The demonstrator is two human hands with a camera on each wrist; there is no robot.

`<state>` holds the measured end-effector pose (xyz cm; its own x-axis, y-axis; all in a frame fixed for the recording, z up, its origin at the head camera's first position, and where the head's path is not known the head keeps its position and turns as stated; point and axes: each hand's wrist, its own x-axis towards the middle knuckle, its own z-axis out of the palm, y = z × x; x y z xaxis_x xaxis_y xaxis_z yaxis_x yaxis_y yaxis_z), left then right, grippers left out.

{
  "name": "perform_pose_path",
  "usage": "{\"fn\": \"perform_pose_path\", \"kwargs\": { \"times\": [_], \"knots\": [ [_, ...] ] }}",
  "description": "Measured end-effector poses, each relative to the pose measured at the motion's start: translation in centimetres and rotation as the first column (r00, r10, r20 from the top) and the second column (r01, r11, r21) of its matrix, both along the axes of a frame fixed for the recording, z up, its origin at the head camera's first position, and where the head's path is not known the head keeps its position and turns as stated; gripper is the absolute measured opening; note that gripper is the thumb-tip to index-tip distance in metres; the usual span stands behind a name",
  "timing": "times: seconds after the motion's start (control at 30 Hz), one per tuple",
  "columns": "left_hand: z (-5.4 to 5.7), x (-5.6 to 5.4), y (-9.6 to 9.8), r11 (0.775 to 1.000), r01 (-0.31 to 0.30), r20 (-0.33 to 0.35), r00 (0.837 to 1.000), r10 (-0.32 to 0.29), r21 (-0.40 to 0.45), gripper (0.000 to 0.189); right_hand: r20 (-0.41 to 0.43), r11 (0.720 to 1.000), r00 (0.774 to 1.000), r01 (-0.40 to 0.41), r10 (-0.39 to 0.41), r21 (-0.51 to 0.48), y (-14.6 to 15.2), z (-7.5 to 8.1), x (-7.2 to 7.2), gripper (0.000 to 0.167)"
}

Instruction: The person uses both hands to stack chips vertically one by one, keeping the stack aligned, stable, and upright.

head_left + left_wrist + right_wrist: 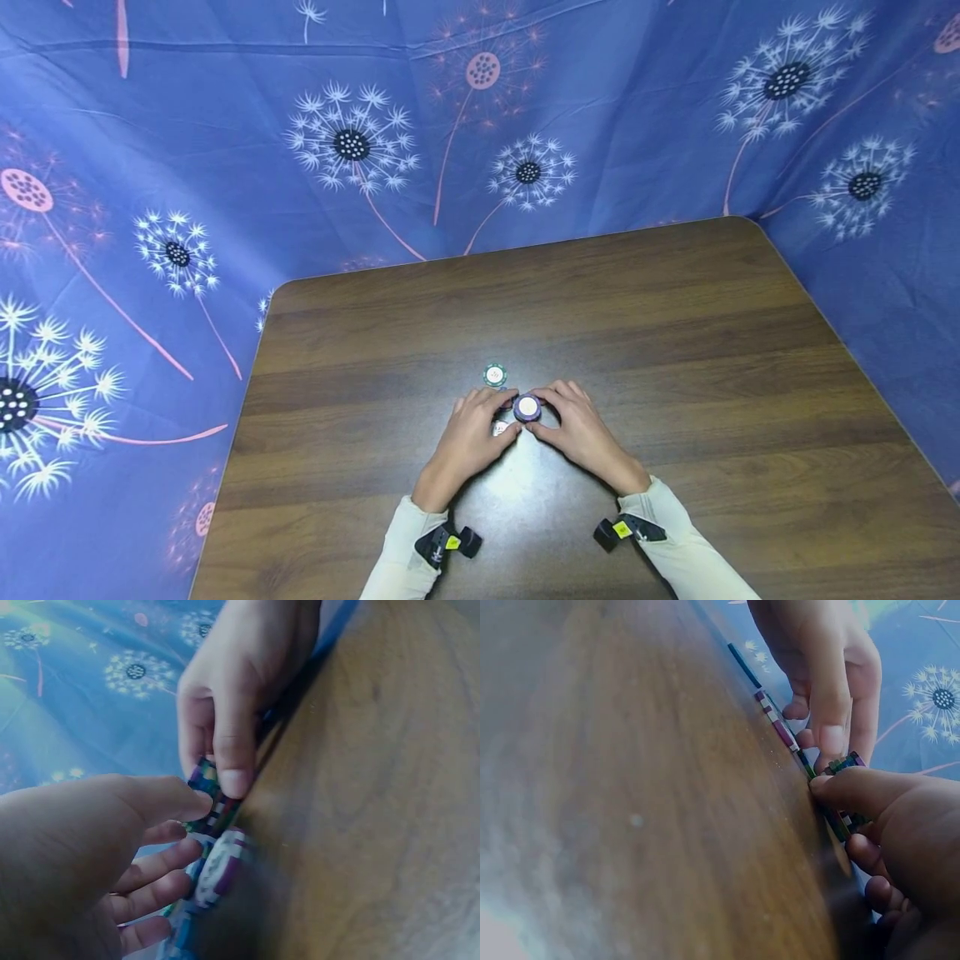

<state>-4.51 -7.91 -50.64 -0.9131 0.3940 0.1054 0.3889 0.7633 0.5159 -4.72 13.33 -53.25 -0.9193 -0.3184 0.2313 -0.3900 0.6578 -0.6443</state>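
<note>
A small stack of poker chips (pixel 527 407) stands on the table, its top chip white-centred with a purple rim. From the left, my left hand (pixel 472 429) pinches the stack between thumb and fingers. My right hand (pixel 581 423) grips it from the opposite side, thumb at the near edge. In the left wrist view both thumbs lie against the stack (pixel 204 780). A maroon-and-white chip (pixel 223 866) lies beside it, close under the left fingers. In the head view the left hand partly covers that white-faced chip (pixel 500 427). Just beyond the hands lies a green-rimmed chip (pixel 495 375).
The brown wooden table (pixel 675 333) extends around the hands on all sides. Behind it and at both sides hangs a blue cloth (pixel 637 125) with a dandelion print. Black wrist cameras sit on the left sleeve (pixel 401 542) and the right sleeve (pixel 686 542).
</note>
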Motion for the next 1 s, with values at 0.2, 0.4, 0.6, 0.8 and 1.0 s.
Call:
{"fn": "perform_pose_path", "kwargs": {
  "times": [0.2,0.4,0.6,0.8,1.0],
  "knots": [
    [0.9,-0.6,-0.8,0.998,-0.004,-0.013,1.0,0.005,0.068,0.039,-0.018,1.0,1.0,-0.002,0.001,-0.002,0.0,0.1,-0.1,0.046],
    [1.6,-2.3,-2.0,0.993,-0.015,-0.037,0.999,0.019,0.116,0.034,-0.007,1.0,1.0,-0.002,0.002,0.007,0.0,0.0,0.0,0.046],
    [1.1,-4.2,-3.1,0.993,-0.025,0.029,0.999,0.021,0.116,0.039,0.007,1.0,1.0,0.007,-0.007,0.01,0.1,-0.2,0.0,0.046],
    [0.8,-5.9,-3.5,0.997,-0.006,0.118,0.993,-0.003,0.072,0.042,0.001,1.0,1.0,0.01,-0.01,0.015,0.1,-0.5,0.0,0.046],
    [1.1,-6.8,-3.6,0.998,0.062,0.12,0.991,-0.06,-0.011,0.047,-0.011,1.0,1.0,0.014,-0.013,0.014,0.0,-0.4,0.1,0.047]
  ]
}}
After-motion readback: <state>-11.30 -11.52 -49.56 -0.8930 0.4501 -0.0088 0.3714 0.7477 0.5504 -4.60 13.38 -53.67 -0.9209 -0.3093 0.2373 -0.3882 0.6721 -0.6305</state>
